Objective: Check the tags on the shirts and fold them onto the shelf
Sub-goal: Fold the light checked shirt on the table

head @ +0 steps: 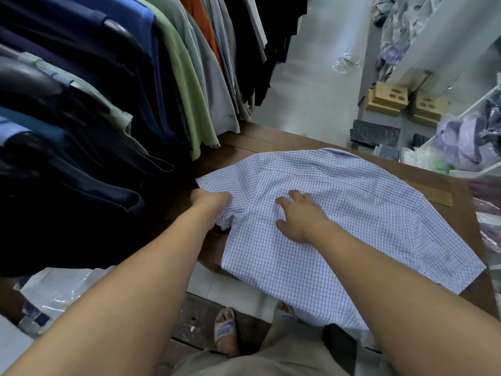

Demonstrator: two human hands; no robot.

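A white shirt with a blue check pattern point(360, 213) lies spread back-up on a brown wooden table point(265, 139), its hem hanging over the near edge. My left hand point(210, 200) grips the shirt's left sleeve, bunching the cloth at the table's left side. My right hand point(301, 215) lies flat with spread fingers on the middle of the shirt, pressing it down. The collar point(336, 151) is at the far edge. No tag shows.
A rack of hanging shirts point(108, 90) in navy, blue, green, grey and orange crowds the left. Cardboard boxes point(387, 97) and bagged shirts point(471, 139) fill shelves at the right. Plastic bags point(59, 291) lie on the floor at lower left.
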